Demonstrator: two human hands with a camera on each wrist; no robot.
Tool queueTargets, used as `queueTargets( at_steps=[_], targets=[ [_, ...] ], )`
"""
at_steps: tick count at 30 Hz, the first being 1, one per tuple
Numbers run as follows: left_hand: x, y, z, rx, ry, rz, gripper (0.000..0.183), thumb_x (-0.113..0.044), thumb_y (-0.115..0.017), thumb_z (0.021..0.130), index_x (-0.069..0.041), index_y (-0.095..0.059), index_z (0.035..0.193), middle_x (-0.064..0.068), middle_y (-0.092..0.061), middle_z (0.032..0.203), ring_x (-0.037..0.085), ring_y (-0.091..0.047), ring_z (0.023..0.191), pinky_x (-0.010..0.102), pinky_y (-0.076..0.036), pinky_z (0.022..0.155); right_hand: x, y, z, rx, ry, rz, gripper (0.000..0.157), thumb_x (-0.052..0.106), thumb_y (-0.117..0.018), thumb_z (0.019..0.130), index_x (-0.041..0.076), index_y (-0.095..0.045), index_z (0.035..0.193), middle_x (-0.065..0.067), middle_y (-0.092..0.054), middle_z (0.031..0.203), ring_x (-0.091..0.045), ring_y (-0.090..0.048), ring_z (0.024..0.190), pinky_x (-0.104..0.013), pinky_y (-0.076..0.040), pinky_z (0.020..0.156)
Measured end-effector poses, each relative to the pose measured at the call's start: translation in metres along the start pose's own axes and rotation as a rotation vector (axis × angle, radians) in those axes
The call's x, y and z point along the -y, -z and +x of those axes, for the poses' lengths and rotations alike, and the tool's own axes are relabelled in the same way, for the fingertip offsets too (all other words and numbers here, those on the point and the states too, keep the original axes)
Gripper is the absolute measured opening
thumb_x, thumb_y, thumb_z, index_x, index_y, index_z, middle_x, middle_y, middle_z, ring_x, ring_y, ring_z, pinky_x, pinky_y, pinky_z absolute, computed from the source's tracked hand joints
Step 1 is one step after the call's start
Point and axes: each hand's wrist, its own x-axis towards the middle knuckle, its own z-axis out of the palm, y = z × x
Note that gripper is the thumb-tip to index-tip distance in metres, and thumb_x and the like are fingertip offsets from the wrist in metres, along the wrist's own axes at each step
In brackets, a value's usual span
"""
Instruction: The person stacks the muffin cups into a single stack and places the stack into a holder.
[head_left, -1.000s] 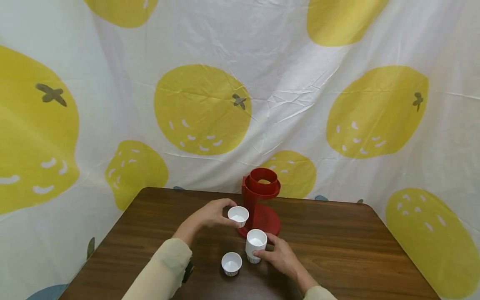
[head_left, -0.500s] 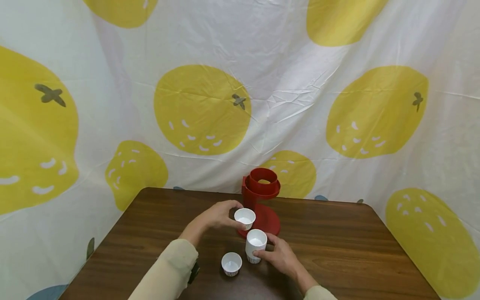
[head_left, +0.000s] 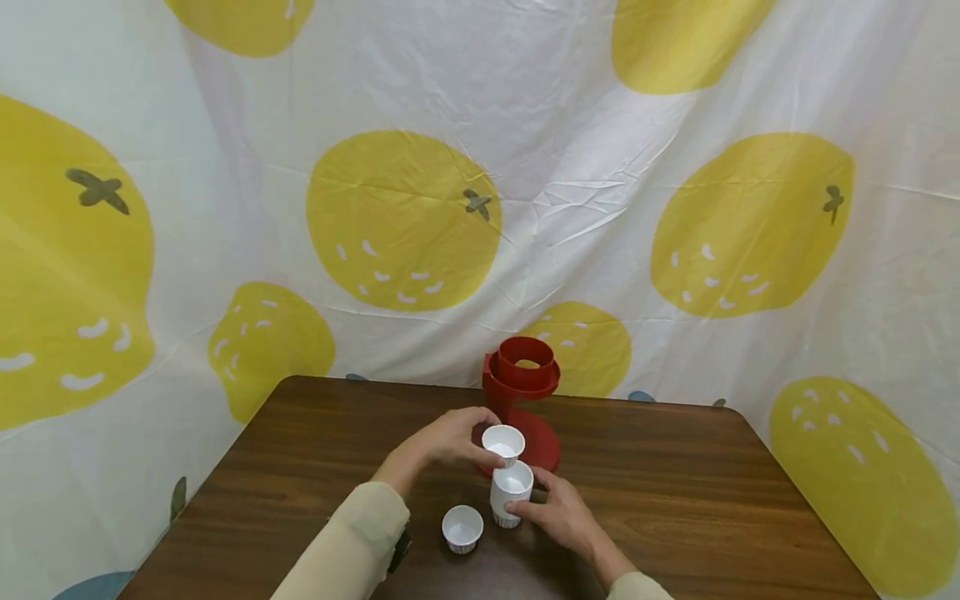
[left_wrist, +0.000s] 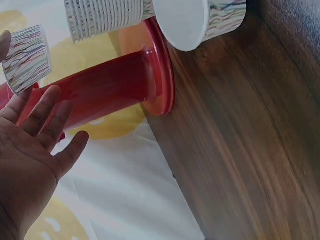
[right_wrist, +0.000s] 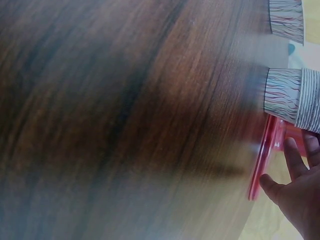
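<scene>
My left hand (head_left: 450, 437) pinches a single small paper cup (head_left: 504, 440) between thumb and fingertips, its mouth facing up. In the left wrist view this cup (left_wrist: 27, 59) shows wavy coloured lines on its side. Just below it in the head view stands a tall stack of nested paper cups (head_left: 512, 487), and the held cup's base overlaps the stack's far rim. My right hand (head_left: 561, 512) grips the stack from the right, thumb in front. The stack's many rims (right_wrist: 311, 100) show in the right wrist view. Another paper cup (head_left: 462, 529) stands upright left of the stack.
A red stand (head_left: 536, 437) with a ring holder (head_left: 525, 367) on top rises right behind the stack. The brown wooden table (head_left: 675, 483) ends at a lemon-print cloth (head_left: 570, 208) hanging behind it.
My left hand has carried its paper cup to the right and slightly nearer, from left of the stack to over its far rim. My right hand and the stack have stayed in place.
</scene>
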Motion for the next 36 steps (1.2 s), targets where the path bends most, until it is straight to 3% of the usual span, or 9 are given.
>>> queueTargets(
  at_steps=[7,18,28,36],
  targets=[
    [-0.001,-0.009,0.0,0.021,0.005,-0.029,0.046,-0.031,-0.085,0.078,-0.015,-0.062,0.114,-0.005,-0.063,0.103,0.021,-0.059,0.097,0.032,-0.049,0.085,0.001,0.0,-0.001,0.0,0.002,-0.003,0.07,0.035,-0.083,0.08,0.0,-0.056,0.134,-0.013,-0.065,0.123,-0.036,-0.055,0.121,-0.059,-0.04,0.1],
    [-0.001,-0.017,0.001,0.039,0.017,0.023,0.047,-0.033,-0.085,0.077,-0.018,-0.063,0.115,-0.01,-0.062,0.103,0.012,-0.056,0.093,0.03,-0.049,0.085,0.001,0.001,-0.001,-0.002,-0.003,-0.003,0.065,0.035,-0.082,0.081,0.0,-0.059,0.131,-0.011,-0.065,0.123,-0.034,-0.056,0.12,-0.058,-0.04,0.1],
    [-0.002,-0.026,-0.001,0.05,-0.042,0.036,0.047,-0.03,-0.086,0.077,-0.015,-0.065,0.116,-0.009,-0.064,0.102,0.01,-0.057,0.092,0.026,-0.048,0.082,0.001,0.001,-0.001,0.018,0.019,0.033,0.058,0.032,-0.081,0.083,0.001,-0.061,0.127,-0.012,-0.066,0.121,-0.033,-0.061,0.114,-0.056,-0.045,0.096],
    [0.003,-0.03,-0.003,0.064,-0.001,0.033,0.048,-0.03,-0.087,0.077,-0.016,-0.066,0.117,-0.012,-0.063,0.103,0.01,-0.058,0.095,0.028,-0.047,0.087,0.0,0.001,0.0,0.02,0.028,0.038,0.059,0.032,-0.081,0.083,0.001,-0.06,0.128,-0.011,-0.066,0.121,-0.031,-0.061,0.113,-0.054,-0.046,0.095]
  ],
)
